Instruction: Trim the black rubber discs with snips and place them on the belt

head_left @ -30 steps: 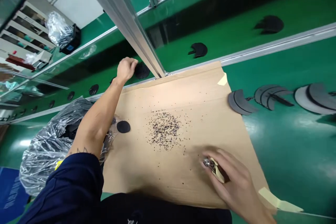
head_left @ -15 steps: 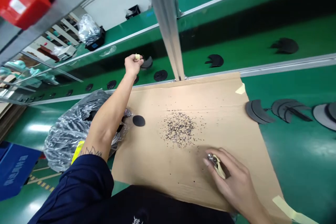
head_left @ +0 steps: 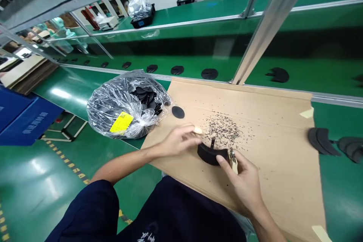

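Observation:
A curved black part (head_left: pixel 211 155) with a narrow tab is held above the cardboard sheet (head_left: pixel 195 179). My left hand (head_left: pixel 181 140) pinches its left end, with a pale covering on one fingertip. At the other end, my right hand (head_left: pixel 244 174) has its thumb on the part and also holds a small metal tool (head_left: pixel 233 160) with pale wrapping. Many tiny black scraps (head_left: pixel 224 130) lie scattered on the cardboard just beyond the part. A black oval piece (head_left: pixel 178 112) rests near the cardboard's left edge.
A clear plastic bag (head_left: pixel 113 98) of black pieces sits at the left. Behind the cardboard, several black pieces (head_left: pixel 209 74) lie in a row on the green belt, past a metal post (head_left: pixel 259 34). Stacked curved pieces (head_left: pixel 321 140) lie at the right.
My left hand has come back from the belt to the cardboard with the curved black part. My right hand now touches that part too. The view has shifted left.

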Demonstrator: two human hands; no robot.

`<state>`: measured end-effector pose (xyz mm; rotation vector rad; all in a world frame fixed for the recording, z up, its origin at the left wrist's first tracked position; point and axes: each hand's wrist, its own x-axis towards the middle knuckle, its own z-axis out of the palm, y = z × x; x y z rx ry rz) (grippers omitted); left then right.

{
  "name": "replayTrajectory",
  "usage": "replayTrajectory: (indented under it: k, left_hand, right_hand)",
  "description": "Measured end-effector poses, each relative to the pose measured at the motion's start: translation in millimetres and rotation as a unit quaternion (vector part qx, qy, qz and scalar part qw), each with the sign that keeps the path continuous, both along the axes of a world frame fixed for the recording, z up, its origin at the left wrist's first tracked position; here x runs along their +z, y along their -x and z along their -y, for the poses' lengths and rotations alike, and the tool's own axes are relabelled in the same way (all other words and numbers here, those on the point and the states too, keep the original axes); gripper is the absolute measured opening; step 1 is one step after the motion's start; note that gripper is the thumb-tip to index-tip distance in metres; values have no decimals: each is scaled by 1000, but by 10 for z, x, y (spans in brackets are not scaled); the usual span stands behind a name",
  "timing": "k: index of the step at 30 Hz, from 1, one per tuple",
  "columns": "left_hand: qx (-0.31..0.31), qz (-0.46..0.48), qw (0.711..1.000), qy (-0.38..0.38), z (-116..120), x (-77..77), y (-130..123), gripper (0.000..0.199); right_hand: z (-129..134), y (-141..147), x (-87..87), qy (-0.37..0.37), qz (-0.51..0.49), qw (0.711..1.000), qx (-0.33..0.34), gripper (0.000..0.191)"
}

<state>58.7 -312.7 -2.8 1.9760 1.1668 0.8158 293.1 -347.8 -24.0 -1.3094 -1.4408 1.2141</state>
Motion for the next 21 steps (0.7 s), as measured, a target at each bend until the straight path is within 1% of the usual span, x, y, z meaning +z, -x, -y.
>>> replayTrajectory:
  k: [1,2,3,4,5,7,9,11,12,13,15,16,18,21]
  left_hand:
    - [0,-73,997,-39,-92,-32,115,21]
    - [6,-160,983,-86,-202,-61,228,19]
    - [7,-252,960,-120,-315,-88,331,21]
    - [10,-337,931,-143,-418,-115,417,24]
    - [19,-394,906,-156,-500,-143,483,26]
    - [26,-423,888,-182,-575,-191,548,24]
    - [47,-393,886,-243,-512,-205,522,21]
    - [54,-329,888,-316,-335,-181,410,17]
    - [46,-287,894,-342,-221,-160,322,15]
    - [25,-248,900,-358,-102,-140,219,16]
    - [5,-184,908,-376,115,-121,-14,17]
    - [6,-164,911,-378,201,-126,-126,19]
    - [9,-149,921,-359,323,-159,-300,24]
    - [-17,-150,943,-296,417,-221,-385,34]
  right_hand:
    - [13,-14,1,10,3,1000,-9,34]
    - [24,-32,6,18,4,1000,-18,37]
    - [35,-53,15,25,3,999,-27,40]
    - [47,-75,28,29,0,999,-36,43]
    - [61,-98,41,32,-3,999,-42,46]
    - [97,-142,61,34,-6,998,-54,49]
    - [139,-174,66,38,-7,997,-62,49]
    - [177,-186,58,50,-6,997,-62,48]
    - [190,-182,52,59,-6,997,-59,48]
    - [198,-172,47,69,-6,996,-53,48]
    - [200,-138,43,86,-12,995,-39,46]
    - [195,-118,45,91,-15,995,-33,45]
    - [178,-82,56,94,-21,995,-27,43]
    - [157,-54,77,86,-30,996,-24,41]
